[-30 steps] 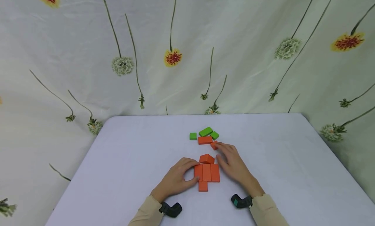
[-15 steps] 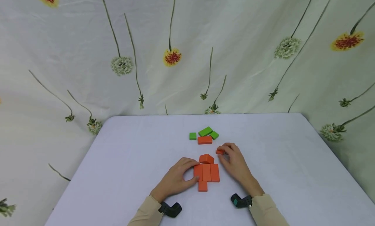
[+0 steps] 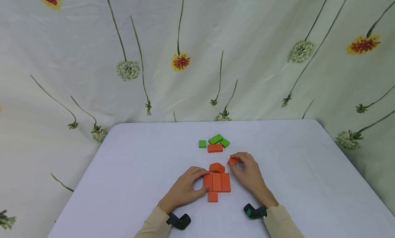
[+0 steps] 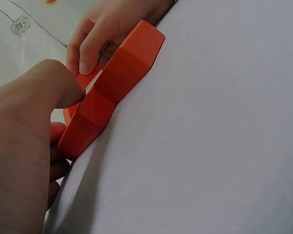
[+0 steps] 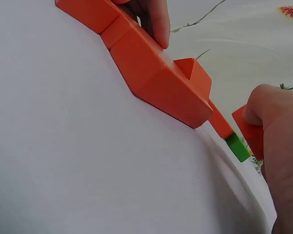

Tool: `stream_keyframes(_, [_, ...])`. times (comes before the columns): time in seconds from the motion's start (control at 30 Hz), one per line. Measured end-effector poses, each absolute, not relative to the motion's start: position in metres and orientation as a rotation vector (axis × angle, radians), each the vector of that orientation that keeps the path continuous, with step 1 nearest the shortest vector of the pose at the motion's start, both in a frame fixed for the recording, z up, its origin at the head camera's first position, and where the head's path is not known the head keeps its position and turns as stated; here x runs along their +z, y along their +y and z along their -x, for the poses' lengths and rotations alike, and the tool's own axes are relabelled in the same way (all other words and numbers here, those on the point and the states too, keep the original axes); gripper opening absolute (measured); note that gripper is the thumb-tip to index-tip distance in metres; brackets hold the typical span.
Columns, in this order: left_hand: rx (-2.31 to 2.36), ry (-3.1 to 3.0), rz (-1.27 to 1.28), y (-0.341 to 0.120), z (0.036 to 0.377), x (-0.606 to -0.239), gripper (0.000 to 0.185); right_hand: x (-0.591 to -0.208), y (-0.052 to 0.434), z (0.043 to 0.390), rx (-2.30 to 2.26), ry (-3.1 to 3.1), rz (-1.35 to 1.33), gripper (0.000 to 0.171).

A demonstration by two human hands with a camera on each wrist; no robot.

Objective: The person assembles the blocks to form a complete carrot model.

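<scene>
In the head view, three orange rectangular blocks [image 3: 217, 182] lie side by side. A triangular orange block [image 3: 217, 167] touches or nearly touches their far side, and a small orange block [image 3: 213, 197] sits at the near side. My left hand [image 3: 186, 186] grips the leftmost block [image 3: 208, 181], thumb at its near end and fingers at its far end. Right of the triangular block, my right hand [image 3: 248, 172] pinches another small orange block [image 3: 232, 161] between thumb and fingers. That block [image 5: 251, 131] appears raised off the table in the right wrist view, partly covered by the thumb.
Farther back lie an orange rectangular block [image 3: 215, 148], a green square block [image 3: 202, 144], a longer green block [image 3: 215, 139] and a small green block [image 3: 225, 143]. All rest on a white-covered table [image 3: 148, 155], with a flower-patterned cloth [image 3: 256, 59] hanging behind.
The right hand has taken the small orange block from beside the far orange block and brought it nearer and slightly right. The left hand keeps its hold on the leftmost block.
</scene>
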State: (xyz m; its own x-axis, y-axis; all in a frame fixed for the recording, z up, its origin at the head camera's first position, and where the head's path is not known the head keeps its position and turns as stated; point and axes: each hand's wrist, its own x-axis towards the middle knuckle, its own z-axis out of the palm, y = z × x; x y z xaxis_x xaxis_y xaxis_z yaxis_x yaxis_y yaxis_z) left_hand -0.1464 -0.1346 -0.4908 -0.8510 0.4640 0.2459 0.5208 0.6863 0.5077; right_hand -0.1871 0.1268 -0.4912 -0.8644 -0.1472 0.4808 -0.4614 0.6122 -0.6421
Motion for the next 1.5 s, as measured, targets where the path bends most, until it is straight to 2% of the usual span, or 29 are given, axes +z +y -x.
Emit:
stream_keyframes(0.83, [-0.908,-2.779,0.845,-0.136,0.146,-0.490,0.046,-0.496,0.125,0.153,1.370,-2.411,-1.043,0.028])
stream_keyframes(1.5, [-0.901,-2.748,0.854,-0.136,0.146,-0.488,0.045,-0.491,0.124,0.134,1.257,-2.435,-1.187,0.032])
